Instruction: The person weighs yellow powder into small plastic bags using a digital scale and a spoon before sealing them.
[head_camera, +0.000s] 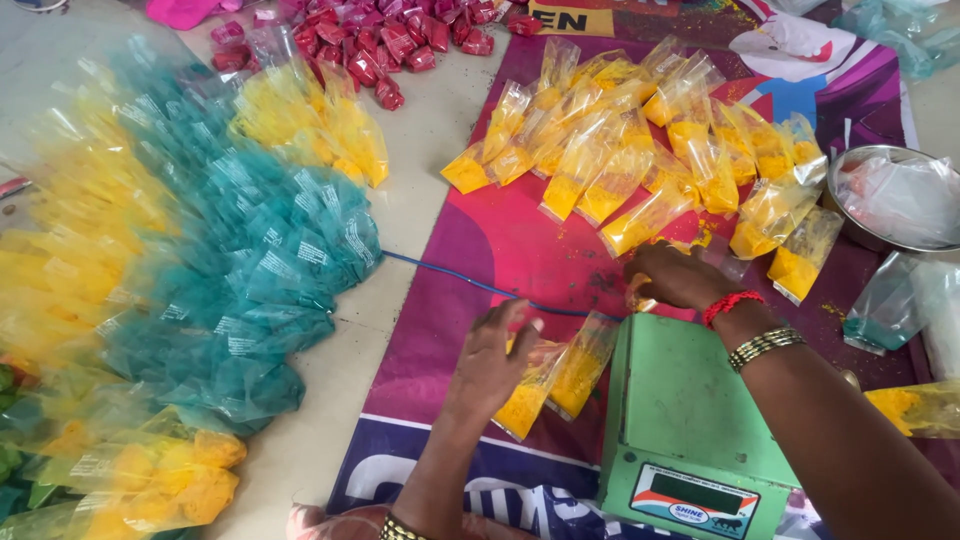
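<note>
Floor (420, 150): pale, smooth, partly covered by a magenta printed banner (500, 250).

Left hand (490, 365): fingers spread loosely, resting on two clear packets of yellow powder (555, 380) lying on the banner beside a green sealing machine (690, 420).

Right hand (680, 275): curled at the machine's far edge; whether it grips anything cannot be told.

Blue cable (450, 275): runs across the banner.

Yellow packets (640, 140): heaped beyond the hands.

Teal packets (250, 250): piled left.

Red packets (370, 45): top.

Steel bowl (850, 165): right.
</note>
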